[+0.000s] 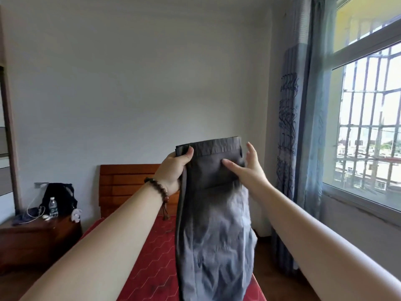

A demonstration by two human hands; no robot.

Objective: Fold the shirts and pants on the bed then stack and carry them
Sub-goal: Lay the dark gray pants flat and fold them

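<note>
From the head camera, both bare arms reach forward and up over the bed (152, 257), which wears a red quilted cover with a hexagon stitch. A pair of grey pants (214, 224) hangs in the air between the hands, waistband at the top, the legs dropping straight down in front of the bed and out of the bottom of the picture.

The left hand (173, 170) grips the left end of the waistband, thumb curled over the front of the cloth and fingers wrapped behind it. On that wrist sits a bracelet of dark wooden beads (157, 190) with a small tassel hanging below it.

The right hand (249, 168) is spread, fingers straight and apart; its thumb lies on the front of the pants just under the waistband, while the fingers stand at the right edge of the cloth (whether they touch it behind cannot be told).

Behind the pants stands a wooden headboard (128, 183) against the white wall. To the left, a dark wooden table (32, 240) carries a black bag (58, 196), a clear water bottle (53, 206) and a white cable. On the right hangs a blue patterned curtain (303, 127) beside a barred window (368, 131).
</note>
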